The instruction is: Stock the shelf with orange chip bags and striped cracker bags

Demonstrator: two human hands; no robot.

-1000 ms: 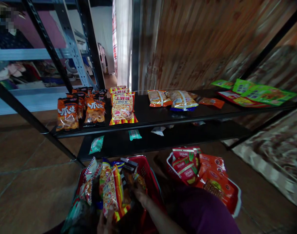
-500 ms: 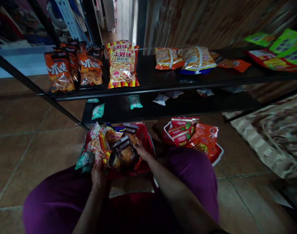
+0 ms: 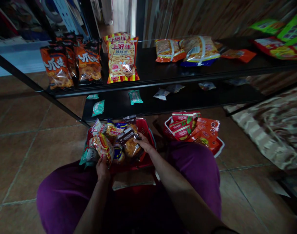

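Observation:
A red basket [image 3: 143, 126] stands between my knees, filled with snack bags. My left hand [image 3: 102, 168] is closed on the lower edge of a yellow-and-red snack bag [image 3: 105, 145] at the basket's left side. My right hand [image 3: 145, 143] reaches in from the right, its fingers closed on the edge of a clear snack bag with a dark label [image 3: 131, 148]. Between them lie a blue-and-yellow snack bag [image 3: 114, 129] and a round blue-marked packet [image 3: 118, 154]. Green-and-white packets [image 3: 89, 156] lean over the left rim.
A second basket [image 3: 220, 149] on the right holds red and orange packets. Ahead, the black shelf's upper board [image 3: 148, 70] carries orange snack bags [image 3: 88, 65], yellow prawn snack bags [image 3: 122, 60] and larger bags [image 3: 199, 50]. Small green packets [image 3: 135, 97] lie on the lower board.
My right hand has shifted slightly up and now grips the dark-labelled bag, which sits more upright and to the right. My left hand still holds the yellow-and-red bag. The view has shifted slightly.

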